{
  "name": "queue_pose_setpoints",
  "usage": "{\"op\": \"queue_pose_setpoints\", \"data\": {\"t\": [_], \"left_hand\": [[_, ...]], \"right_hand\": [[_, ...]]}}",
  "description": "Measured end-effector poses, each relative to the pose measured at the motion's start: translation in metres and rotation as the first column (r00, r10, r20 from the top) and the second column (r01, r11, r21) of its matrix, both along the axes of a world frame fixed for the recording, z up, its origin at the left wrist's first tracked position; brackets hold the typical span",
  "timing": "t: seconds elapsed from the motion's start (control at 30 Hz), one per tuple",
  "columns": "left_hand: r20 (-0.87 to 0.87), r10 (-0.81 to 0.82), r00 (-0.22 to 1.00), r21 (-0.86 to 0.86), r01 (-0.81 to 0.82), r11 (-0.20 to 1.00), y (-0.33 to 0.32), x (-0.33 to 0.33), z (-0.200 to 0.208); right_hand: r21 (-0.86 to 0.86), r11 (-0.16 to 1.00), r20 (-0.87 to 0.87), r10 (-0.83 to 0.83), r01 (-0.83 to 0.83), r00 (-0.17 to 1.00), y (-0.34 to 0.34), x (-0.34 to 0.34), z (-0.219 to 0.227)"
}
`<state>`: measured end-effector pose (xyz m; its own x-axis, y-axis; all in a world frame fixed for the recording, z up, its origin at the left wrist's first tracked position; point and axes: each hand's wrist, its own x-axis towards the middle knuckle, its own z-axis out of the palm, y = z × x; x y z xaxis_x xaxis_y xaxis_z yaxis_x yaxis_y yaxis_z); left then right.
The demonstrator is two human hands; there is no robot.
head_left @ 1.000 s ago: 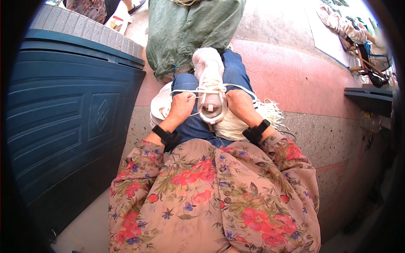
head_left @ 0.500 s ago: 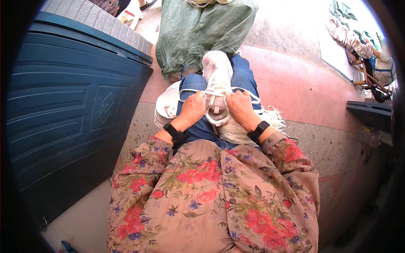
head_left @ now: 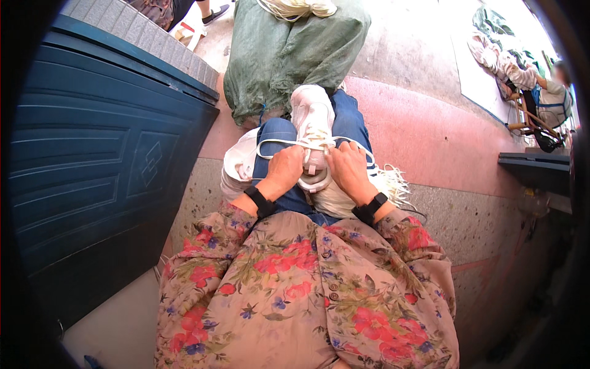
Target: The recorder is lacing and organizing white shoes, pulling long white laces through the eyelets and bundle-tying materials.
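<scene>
A pale sneaker (head_left: pixel 312 111) rests between my knees, toe pointing away and its tongue and heel opening toward me. White shoelace (head_left: pixel 276 141) crosses its upper eyelets, with loose loops hanging out to both sides. My left hand (head_left: pixel 284 169) is closed, pinching the lace at the left of the tongue. On the other side my right hand (head_left: pixel 348 167) also has its fingers closed on the lace. The exact grip of the fingertips is partly hidden.
A large green woven sack (head_left: pixel 289 55) stands ahead, with a bundle of white laces (head_left: pixel 301 7) on top. More loose laces (head_left: pixel 391 186) lie by my right thigh. A white shoe-like item (head_left: pixel 239 161) sits left. A blue panelled door (head_left: pixel 104 166) flanks me; another person (head_left: pixel 553 92) sits far right.
The whole view has shifted slightly, so the sneaker and hands appear a little lower. Both hands stay at the lace beside the tongue, with little movement relative to the sneaker.
</scene>
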<state>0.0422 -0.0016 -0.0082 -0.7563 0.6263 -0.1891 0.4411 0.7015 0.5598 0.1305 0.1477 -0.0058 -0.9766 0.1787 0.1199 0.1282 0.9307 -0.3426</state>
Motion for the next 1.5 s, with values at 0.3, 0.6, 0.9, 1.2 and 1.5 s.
{"op": "queue_pose_setpoints", "data": {"t": [0.3, 0.6, 0.9, 1.2, 1.5], "left_hand": [[-0.388, -0.199, 0.9, -0.03, 0.204, 0.979, -0.004, -0.009, 0.012], [-0.51, -0.51, 0.693, -0.179, 0.494, 0.851, 0.002, -0.013, 0.023], [0.41, 0.037, 0.912, 0.48, -0.25, 0.841, 0.056, -0.051, 0.06], [-0.184, 0.193, 0.964, 0.162, -0.164, 0.973, -0.049, -0.172, -0.092], [0.19, 0.193, 0.963, -0.36, -0.115, 0.926, -0.151, -0.135, -0.161]], "right_hand": [[-0.125, 0.991, -0.082, 0.043, -0.053, 0.996, 0.02, -0.005, -0.014], [0.169, 0.95, 0.193, 0.23, -0.263, 0.954, 0.013, -0.016, 0.007], [-0.698, 0.716, -0.059, -0.071, 0.01, 0.996, 0.034, -0.069, 0.051], [-0.55, 0.811, 0.194, -0.107, 0.198, 0.975, 0.089, -0.015, 0.034], [-0.143, 0.981, 0.214, 0.156, -0.127, 0.964, 0.046, 0.03, 0.026]]}}
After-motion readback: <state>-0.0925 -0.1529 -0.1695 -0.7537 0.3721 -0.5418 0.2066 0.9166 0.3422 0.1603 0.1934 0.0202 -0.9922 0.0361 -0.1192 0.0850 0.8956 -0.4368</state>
